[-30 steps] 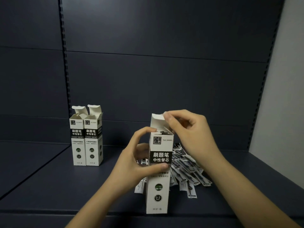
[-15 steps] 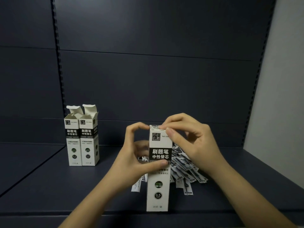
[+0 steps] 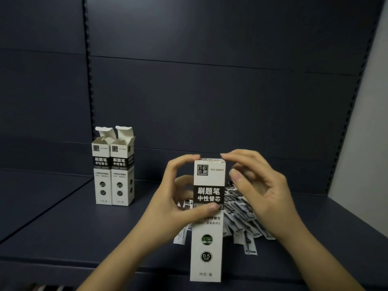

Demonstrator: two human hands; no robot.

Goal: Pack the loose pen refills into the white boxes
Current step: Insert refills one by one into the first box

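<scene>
Dark blue-grey shelf (image 3: 63, 223) with matching slotted back panels; pale wall at the right edge. We see a white refill box (image 3: 206, 244) standing upright at the front of the shelf, top flap closed. Its print reads "NO 50091" beside a square logo, a black band with 刷题笔 / 中性替芯, a green "ST" badge, a "0.5 mm" circle, and "20支/盒" at the bottom.

Our left hand (image 3: 180, 198) grips this box: thumb across the front just under the black band, forefinger curled up to the top left corner, other fingers behind the box out of sight. Our right hand (image 3: 258, 185) has its forefinger tip on the top right corner; thumb and remaining fingers are loosely curled beside the box, holding nothing.

Loose pen refills (image 3: 241, 215), in white wrappers with black print too blurred to read, lie in a pile on the shelf behind and to the right of the held box, partly hidden by it and both hands.

Well apart to the left, two more white boxes (image 3: 113, 175) stand upright, touching side by side, top flaps open. Same black band and 0.5 circle; smaller text is unreadable.
</scene>
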